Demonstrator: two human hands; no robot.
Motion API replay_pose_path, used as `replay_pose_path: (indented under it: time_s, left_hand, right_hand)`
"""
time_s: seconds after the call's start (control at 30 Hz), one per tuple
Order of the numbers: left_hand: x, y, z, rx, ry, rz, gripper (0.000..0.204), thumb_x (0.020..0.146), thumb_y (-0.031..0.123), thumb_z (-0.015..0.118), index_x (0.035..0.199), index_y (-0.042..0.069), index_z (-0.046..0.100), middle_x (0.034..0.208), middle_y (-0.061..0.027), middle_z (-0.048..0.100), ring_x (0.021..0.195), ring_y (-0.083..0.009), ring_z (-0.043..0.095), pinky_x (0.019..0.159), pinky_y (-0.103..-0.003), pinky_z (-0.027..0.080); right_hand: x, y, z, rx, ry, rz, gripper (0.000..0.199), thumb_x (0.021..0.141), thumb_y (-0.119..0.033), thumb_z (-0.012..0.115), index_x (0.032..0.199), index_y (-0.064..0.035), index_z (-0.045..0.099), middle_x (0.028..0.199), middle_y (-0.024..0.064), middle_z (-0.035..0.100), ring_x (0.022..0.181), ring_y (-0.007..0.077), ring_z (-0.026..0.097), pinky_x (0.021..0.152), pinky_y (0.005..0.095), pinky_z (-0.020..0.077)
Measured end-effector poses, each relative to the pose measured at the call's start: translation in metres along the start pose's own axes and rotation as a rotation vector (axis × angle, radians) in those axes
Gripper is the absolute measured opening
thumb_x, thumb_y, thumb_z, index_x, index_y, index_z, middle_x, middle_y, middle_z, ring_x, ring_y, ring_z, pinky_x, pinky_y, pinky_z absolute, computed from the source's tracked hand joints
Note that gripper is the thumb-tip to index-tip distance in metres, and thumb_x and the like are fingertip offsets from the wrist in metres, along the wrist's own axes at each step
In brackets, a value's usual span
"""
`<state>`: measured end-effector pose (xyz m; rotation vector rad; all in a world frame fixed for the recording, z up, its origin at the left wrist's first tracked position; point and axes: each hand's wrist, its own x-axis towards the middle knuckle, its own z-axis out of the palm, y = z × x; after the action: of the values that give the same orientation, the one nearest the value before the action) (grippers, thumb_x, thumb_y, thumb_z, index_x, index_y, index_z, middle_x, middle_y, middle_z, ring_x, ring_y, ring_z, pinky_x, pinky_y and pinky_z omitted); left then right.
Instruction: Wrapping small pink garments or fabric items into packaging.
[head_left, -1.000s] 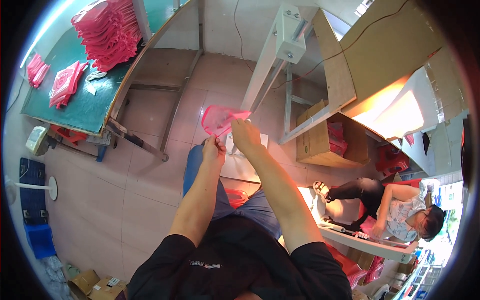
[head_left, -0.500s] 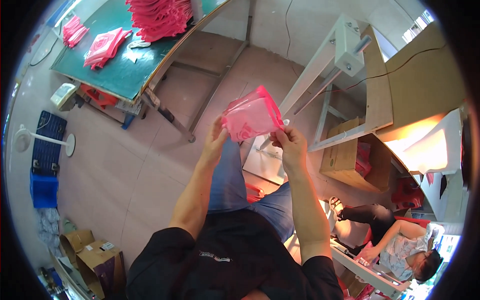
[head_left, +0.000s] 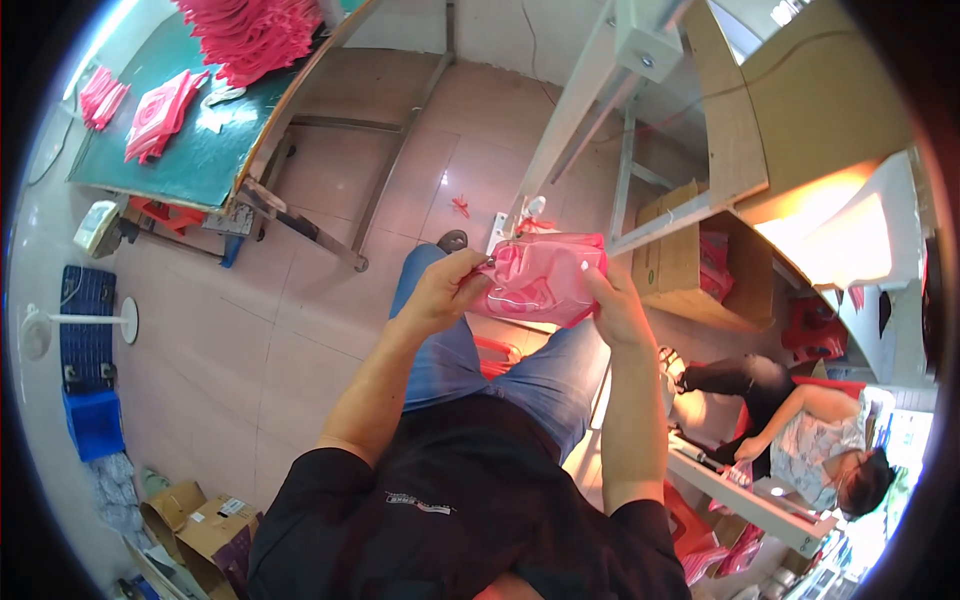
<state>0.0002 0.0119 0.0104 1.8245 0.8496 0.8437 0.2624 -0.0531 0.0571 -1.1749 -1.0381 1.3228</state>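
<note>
A pink plastic bag (head_left: 540, 280), folded flat with a glossy wrinkled face, is held in front of my lap. My left hand (head_left: 448, 292) pinches its left end between thumb and fingers. At the opposite end my right hand (head_left: 620, 302) grips the right edge, thumb on the near face and the other fingers mostly hidden. On the green-topped table (head_left: 200, 180) at the far left lie a tall heap of pink bags (head_left: 255, 35), a smaller stack (head_left: 160, 115) and a small bundle (head_left: 102, 97).
A white metal frame (head_left: 570, 120) stands ahead on the right, beside a cardboard box (head_left: 680, 260) holding pink bags. To the right sits another person (head_left: 815, 435) at a bench. A white fan (head_left: 90, 318), a blue bin (head_left: 93, 424) and open cartons (head_left: 210, 530) line the left side.
The bag has been turned and brought closer to my body. My left hand has shifted its grip onto the left end, and my right hand has moved to the right. The whole view has shifted slightly.
</note>
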Motion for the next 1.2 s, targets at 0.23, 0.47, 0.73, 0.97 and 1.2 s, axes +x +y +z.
replay_pose_path:
  time_s: [0.23,0.47,0.73,0.97,1.2]
  left_hand:
    - [0.001,0.026,0.005,0.199,0.367,0.311,0.031,0.088,0.011,0.071,0.116,0.001,0.060,0.111,-0.0111,0.060,0.098,-0.0180,0.059,0.088,-0.031,0.047]
    - [-0.004,0.001,0.009,-0.513,0.082,-0.069,0.026,0.094,0.009,0.066,0.117,0.001,0.059,0.102,-0.0023,0.060,0.092,-0.0106,0.056,0.084,-0.025,0.046]
    - [0.003,0.012,0.017,-0.565,-0.078,-0.271,0.020,0.094,0.005,0.065,0.113,0.001,0.059,0.094,0.0006,0.059,0.080,-0.0055,0.054,0.073,-0.021,0.046]
    - [-0.002,0.015,0.024,-0.309,0.077,-0.151,0.013,0.095,0.002,0.059,0.108,0.002,0.056,0.086,0.0033,0.055,0.075,-0.0032,0.050,0.069,-0.018,0.043]
    - [0.004,0.035,0.006,-0.288,0.060,0.096,0.015,0.097,0.009,0.058,0.110,0.002,0.055,0.096,-0.0012,0.055,0.085,-0.0067,0.051,0.077,-0.022,0.044]
  right_hand:
    - [-0.014,0.013,0.022,0.233,0.017,0.046,0.037,0.094,-0.025,0.067,0.121,-0.0003,0.062,0.112,0.0043,0.067,0.103,0.0146,0.062,0.092,0.0317,0.0492]
    - [-0.021,0.018,0.020,-0.029,-0.073,-0.036,0.039,0.096,-0.030,0.065,0.122,-0.0018,0.063,0.111,0.0030,0.067,0.104,0.0140,0.061,0.094,0.0300,0.0471]
    - [-0.030,0.005,0.021,-0.041,-0.110,-0.103,0.035,0.096,-0.024,0.064,0.121,0.0015,0.063,0.118,0.0065,0.066,0.110,0.0171,0.060,0.097,0.0313,0.0456]
    - [-0.041,0.009,0.005,-0.332,-0.058,-0.132,0.032,0.095,-0.021,0.065,0.116,0.0025,0.065,0.111,0.0067,0.068,0.101,0.0141,0.061,0.089,0.0297,0.0481]
    - [-0.069,0.009,-0.010,-0.026,0.162,-0.132,0.032,0.096,-0.024,0.065,0.116,0.0011,0.067,0.102,0.0029,0.069,0.092,0.0105,0.061,0.082,0.0283,0.0492]
